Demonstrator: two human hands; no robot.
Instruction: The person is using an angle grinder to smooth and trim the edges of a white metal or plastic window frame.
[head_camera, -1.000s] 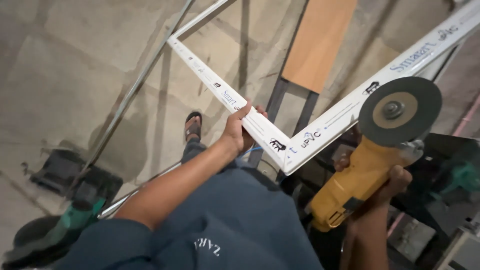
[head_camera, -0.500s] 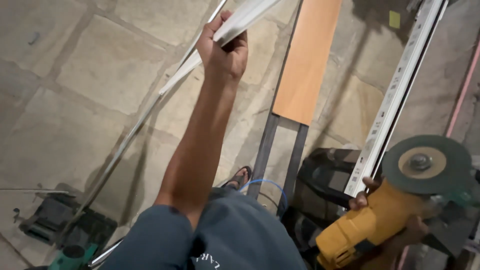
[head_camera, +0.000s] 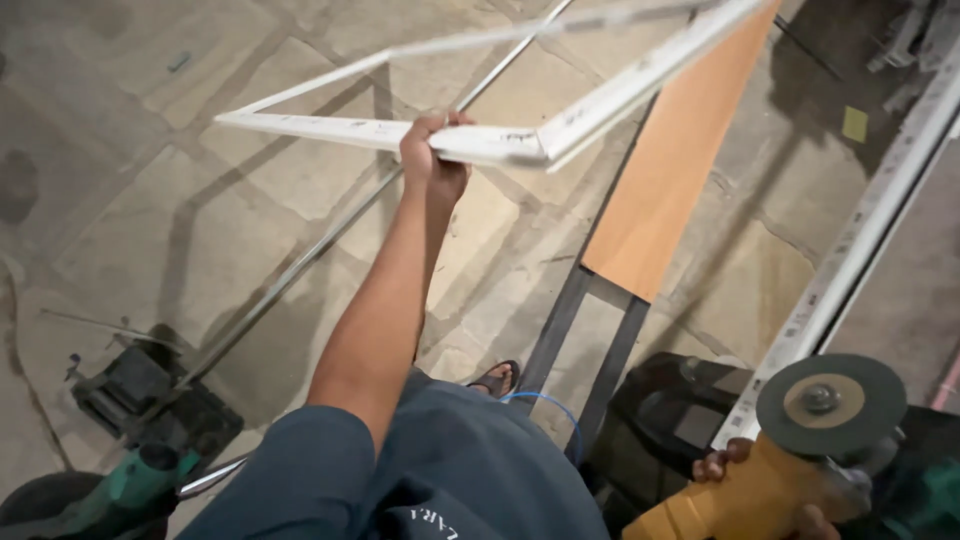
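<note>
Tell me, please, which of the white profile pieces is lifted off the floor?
The white frame, gripped by the left hand; the straight white profile at right lies low, unheld.

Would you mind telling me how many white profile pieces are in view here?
2: a white frame held up in the left hand, and a long white profile bar lying at right, behind the yellow grinder. Others may lie out of view.
</note>
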